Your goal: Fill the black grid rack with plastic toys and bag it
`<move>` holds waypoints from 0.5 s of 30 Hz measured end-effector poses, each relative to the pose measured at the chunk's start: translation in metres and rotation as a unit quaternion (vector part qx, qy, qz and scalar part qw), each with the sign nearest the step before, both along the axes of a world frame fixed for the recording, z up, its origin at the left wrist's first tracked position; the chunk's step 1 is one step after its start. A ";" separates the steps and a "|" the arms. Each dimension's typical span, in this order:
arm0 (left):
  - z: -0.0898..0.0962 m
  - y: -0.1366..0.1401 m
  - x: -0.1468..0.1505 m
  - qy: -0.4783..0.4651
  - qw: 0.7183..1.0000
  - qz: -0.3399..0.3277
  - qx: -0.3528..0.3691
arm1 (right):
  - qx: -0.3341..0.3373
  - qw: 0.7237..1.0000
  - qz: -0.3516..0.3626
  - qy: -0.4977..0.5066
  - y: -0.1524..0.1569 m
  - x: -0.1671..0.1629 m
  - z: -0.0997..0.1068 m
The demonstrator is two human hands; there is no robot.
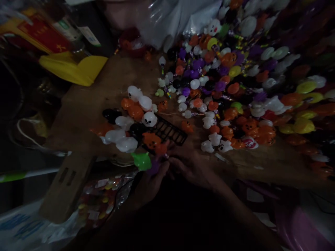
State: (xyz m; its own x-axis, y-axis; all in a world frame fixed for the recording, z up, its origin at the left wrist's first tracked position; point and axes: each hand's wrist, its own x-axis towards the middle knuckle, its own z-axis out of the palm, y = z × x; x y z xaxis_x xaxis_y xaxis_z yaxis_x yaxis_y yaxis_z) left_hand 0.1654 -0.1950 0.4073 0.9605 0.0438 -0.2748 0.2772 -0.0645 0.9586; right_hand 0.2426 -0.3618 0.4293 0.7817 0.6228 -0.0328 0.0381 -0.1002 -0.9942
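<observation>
At the table's front edge my left hand (155, 181) is closed around a purple plastic piece (154, 166). A shiny green plastic head with pointed ears (141, 161) is right beside it, against the purple piece. My right hand (187, 164) meets the left one, its fingers pinched together near a small pale bit; what they hold is too dark to make out. Just beyond the fingers are an orange piece (161, 148) and an orange pumpkin-like head (151, 140). Behind them lies a black ladder-like plastic rack (170, 130), partly covered by a white head with a drawn face (149, 119).
White, black and orange pieces (126, 144) lie left of the rack. A large heap of small orange, white, purple and yellow figures (199, 83) spreads across the right. A yellow folded sheet (78, 69) is at back left; a wooden board with slots (68, 188) juts out at front left.
</observation>
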 end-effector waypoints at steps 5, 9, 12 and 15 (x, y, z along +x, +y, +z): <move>-0.005 0.008 -0.009 0.046 0.998 -0.023 -0.041 | -0.060 0.979 -0.181 -0.067 0.017 0.038 -0.017; -0.018 0.010 -0.003 0.038 0.992 0.051 -0.107 | -0.086 0.961 -0.217 -0.151 0.044 0.067 -0.028; -0.023 0.012 0.000 0.050 0.985 0.057 -0.154 | -0.076 0.955 -0.213 -0.194 0.059 0.082 -0.034; -0.023 0.014 0.002 0.065 0.980 0.051 -0.178 | -0.087 0.956 -0.189 -0.207 0.067 0.090 -0.040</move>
